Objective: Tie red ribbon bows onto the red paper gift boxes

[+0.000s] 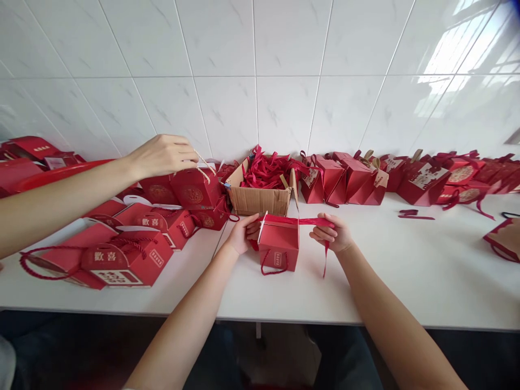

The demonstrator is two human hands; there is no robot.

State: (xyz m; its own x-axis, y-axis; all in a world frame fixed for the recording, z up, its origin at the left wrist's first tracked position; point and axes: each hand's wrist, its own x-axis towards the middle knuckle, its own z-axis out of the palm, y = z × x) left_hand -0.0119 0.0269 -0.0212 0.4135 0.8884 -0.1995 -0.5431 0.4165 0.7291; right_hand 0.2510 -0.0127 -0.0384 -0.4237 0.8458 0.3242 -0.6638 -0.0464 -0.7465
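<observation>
A small red gift box (278, 244) with a twisted red cord handle on its near side stands upright on the white table in front of me. Across its top edge a red ribbon (298, 220) is stretched from side to side. My left hand (242, 234) is closed on the ribbon's left part, right beside the box. To the right of the box, my right hand (335, 233) pinches the other part, and a thin ribbon tail (325, 259) hangs below the fingers. The left fingertips are partly hidden.
Behind the box is a cardboard carton (262, 200) full of red ribbons. At left, another person's hand (164, 157) holds a gold cord handle above stacked red boxes (195, 189). More red boxes (125, 257) lie nearer; finished-looking ribboned boxes (353, 176) line the tiled wall.
</observation>
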